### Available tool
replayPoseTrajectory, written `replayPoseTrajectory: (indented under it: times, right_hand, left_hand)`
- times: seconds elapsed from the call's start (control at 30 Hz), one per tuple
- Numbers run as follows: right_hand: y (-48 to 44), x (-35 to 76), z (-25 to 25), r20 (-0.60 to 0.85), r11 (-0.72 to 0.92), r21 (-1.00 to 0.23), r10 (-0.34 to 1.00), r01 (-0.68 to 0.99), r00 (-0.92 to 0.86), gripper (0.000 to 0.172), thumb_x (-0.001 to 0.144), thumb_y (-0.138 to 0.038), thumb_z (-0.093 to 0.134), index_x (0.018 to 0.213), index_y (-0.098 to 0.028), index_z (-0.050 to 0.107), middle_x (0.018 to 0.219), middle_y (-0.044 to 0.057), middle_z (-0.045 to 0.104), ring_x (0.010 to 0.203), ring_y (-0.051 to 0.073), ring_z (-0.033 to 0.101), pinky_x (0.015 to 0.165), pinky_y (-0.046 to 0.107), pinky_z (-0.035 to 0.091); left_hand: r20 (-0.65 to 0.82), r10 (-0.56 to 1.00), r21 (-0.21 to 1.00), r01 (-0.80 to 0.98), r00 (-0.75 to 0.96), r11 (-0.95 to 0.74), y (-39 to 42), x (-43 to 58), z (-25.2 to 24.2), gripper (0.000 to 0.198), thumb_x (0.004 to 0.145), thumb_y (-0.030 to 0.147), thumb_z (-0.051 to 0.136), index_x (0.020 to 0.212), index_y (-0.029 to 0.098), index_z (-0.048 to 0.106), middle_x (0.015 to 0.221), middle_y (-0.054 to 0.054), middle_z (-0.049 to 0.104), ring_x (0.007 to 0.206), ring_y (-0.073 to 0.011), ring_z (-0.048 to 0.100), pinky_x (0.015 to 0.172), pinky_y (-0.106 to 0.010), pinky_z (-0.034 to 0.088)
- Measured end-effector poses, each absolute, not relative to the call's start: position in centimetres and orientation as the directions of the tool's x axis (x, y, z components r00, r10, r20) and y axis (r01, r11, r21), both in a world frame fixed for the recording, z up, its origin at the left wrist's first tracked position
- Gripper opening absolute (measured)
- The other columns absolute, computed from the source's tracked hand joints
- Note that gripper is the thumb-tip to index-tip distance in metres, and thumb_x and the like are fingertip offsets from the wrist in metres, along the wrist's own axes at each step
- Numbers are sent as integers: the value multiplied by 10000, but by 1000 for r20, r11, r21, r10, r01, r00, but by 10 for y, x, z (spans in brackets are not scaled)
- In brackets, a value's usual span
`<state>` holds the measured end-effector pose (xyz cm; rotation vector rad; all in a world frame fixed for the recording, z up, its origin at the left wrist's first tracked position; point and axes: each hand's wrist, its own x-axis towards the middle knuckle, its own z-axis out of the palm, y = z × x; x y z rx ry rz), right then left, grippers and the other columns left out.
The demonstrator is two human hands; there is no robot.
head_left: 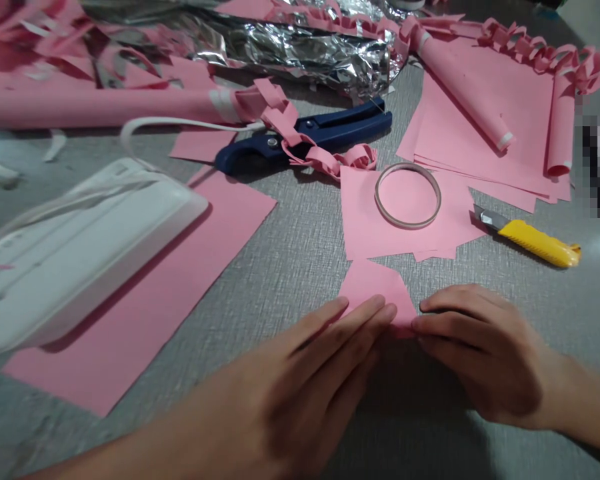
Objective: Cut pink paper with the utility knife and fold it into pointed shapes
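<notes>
Left hand (300, 387) and right hand (480, 353) are lying flat, fingers extended, pressing a small pink paper piece (377, 290) onto the grey counter (290, 260); it's angular and creased, sitting just below the tape ring (407, 195).

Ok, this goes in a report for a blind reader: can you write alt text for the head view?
Two bare hands, left hand and right hand, press a small pink paper piece flat on a grey table. Beyond lie a tape ring, a yellow utility knife, blue scissors, pink sheets and crumpled foil.
</notes>
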<state>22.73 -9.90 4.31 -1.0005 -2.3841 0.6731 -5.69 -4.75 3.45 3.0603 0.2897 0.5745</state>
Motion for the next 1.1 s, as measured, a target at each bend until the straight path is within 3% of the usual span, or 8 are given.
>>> replayPoseTrajectory:
  times: [0.2,0.4,0.63,0.73,0.9,1.1]
  right_hand:
    - [-99,225,46,221,620,-575,746,534,-628,252,1067,-23,506,1185,-62,726,1139,115,766,1138,273,642,1032,423,535]
    - [-99,224,44,234,610,-573,762,547,-604,228,1098,-48,509,1154,-90,725,1061,99,780,1114,251,691,1020,410,575]
    - [-95,231,46,320,566,-666,805,486,-499,268,1017,-3,504,1149,-135,697,1124,112,825,1092,197,770,1016,353,635]
    - [-95,230,47,323,593,-620,790,514,-521,252,1027,-16,512,1143,-131,704,1152,123,821,1124,211,755,1019,363,630]
    - [-94,227,49,280,678,-501,715,537,-641,252,1067,-59,512,1209,-113,712,1207,141,803,1120,251,715,991,414,618]
    - [-96,228,47,243,679,-498,706,539,-665,327,1033,-40,483,1276,-85,697,1247,147,793,1159,283,688,1036,459,597]
  left_hand:
    - [378,261,152,219,888,-964,-51,-58,31,321,1103,52,417,1261,-30,684,1416,-247,717,1377,-357,655,1335,-492,348]
    - [341,276,146,239,899,-960,-52,-58,33,352,1104,94,427,1292,17,715,1434,-210,730,1445,-328,630,1377,-468,316]
    - [346,335,206,277,876,-938,-56,-59,28,357,1073,36,467,1321,34,723,1430,-161,749,1499,-262,589,1419,-409,243]
    - [359,370,231,303,857,-925,-59,-58,24,365,1069,29,479,1349,38,715,1451,-158,738,1503,-236,587,1425,-385,224]
    - [352,361,210,302,864,-930,-62,-56,20,392,1068,33,478,1408,-1,670,1504,-200,695,1535,-277,555,1424,-423,226]
    - [355,316,112,296,880,-949,-61,-56,27,370,1084,57,431,1329,-9,700,1413,-213,740,1440,-309,634,1399,-473,281]
